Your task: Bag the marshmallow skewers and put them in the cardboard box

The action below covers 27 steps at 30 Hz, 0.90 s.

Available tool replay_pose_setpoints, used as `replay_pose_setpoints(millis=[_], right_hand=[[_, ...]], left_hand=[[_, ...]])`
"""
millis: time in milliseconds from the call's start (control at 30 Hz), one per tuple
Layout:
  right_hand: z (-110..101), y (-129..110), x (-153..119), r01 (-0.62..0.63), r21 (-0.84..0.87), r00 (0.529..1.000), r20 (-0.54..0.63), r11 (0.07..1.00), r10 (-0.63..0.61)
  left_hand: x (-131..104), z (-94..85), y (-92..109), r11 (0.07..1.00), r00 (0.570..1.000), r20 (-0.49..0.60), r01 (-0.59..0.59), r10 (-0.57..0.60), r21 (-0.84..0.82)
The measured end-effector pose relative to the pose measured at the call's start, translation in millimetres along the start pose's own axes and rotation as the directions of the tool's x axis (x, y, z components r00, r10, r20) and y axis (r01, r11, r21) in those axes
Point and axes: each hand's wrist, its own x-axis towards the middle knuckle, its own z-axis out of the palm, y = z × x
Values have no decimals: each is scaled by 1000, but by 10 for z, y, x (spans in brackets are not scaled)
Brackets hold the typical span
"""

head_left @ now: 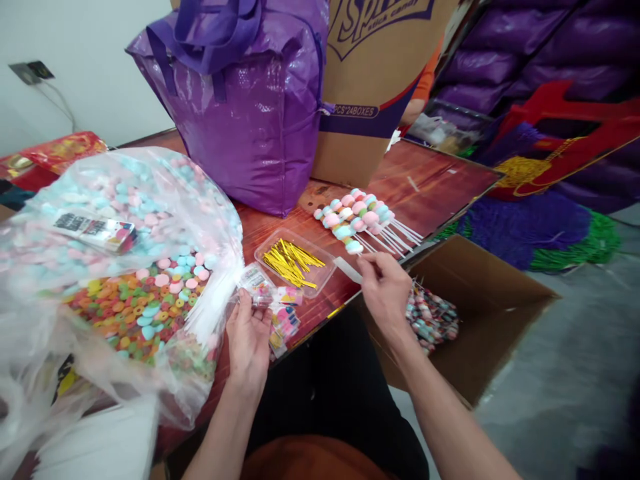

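Lying side by side on the bench (440, 175), the candy skewers (357, 217) are reached by the right hand (385, 287), its thumb and finger clamped on the stick of the nearest skewer. A printed clear wrapper (261, 297) is pinched in the left hand (250, 340). The step in hand is judged to be the pairing of one skewer with one wrapper; for any move from here, the wrapper's mouth would need to be opened and the stick held straight. Between the hands, gold ties (293, 261) are held in a clear tray (326, 272). To the left, loose candies are heaped in a plastic bag (117, 183). At the far side, a purple bag (245, 120) is backed by a carton (363, 150). Beyond, the floor (540, 347) is grey, the wall (100, 60) white.
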Motion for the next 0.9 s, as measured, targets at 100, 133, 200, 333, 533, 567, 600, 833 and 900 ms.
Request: replay_pose_setpoints(millis=[100, 133, 200, 333, 533, 567, 600, 833, 900], right_hand=[[-307, -162, -270, -78, 195, 994, 94, 978, 61], [-392, -212, -376, -64, 229, 989, 141, 971, 32], [-517, -296, -573, -2, 289, 981, 188, 957, -54], [-620, -366, -785, 125, 286, 958, 214, 950, -190], [-739, -333, -753, 299, 207, 890, 292, 932, -350], [-758, -330, -748, 330, 191, 878, 297, 925, -375], [-773, -331, -747, 357, 174, 869, 297, 918, -395], [-730, -348, -789, 275, 253, 890, 299, 928, -345], [-717, -336, -803, 209, 283, 899, 322, 936, -298]], left_hand=[[35, -19, 19, 1000, 1000, -1, -13, 13, 4], [42, -22, 20, 1000, 1000, 0, -17, 17, 4], [48, -24, 17, 1000, 1000, 4, -26, 26, 2], [29, -19, 10, 999, 999, 22, -37, 37, 16], [5, -38, 27, 987, 988, 76, -142, 136, 80], [4, -47, 26, 979, 982, 79, -177, 170, 103], [3, -56, 21, 968, 976, 83, -213, 204, 131], [18, -115, 13, 881, 924, 145, -381, 353, 280], [53, -131, 44, 883, 925, 121, -379, 360, 276]])
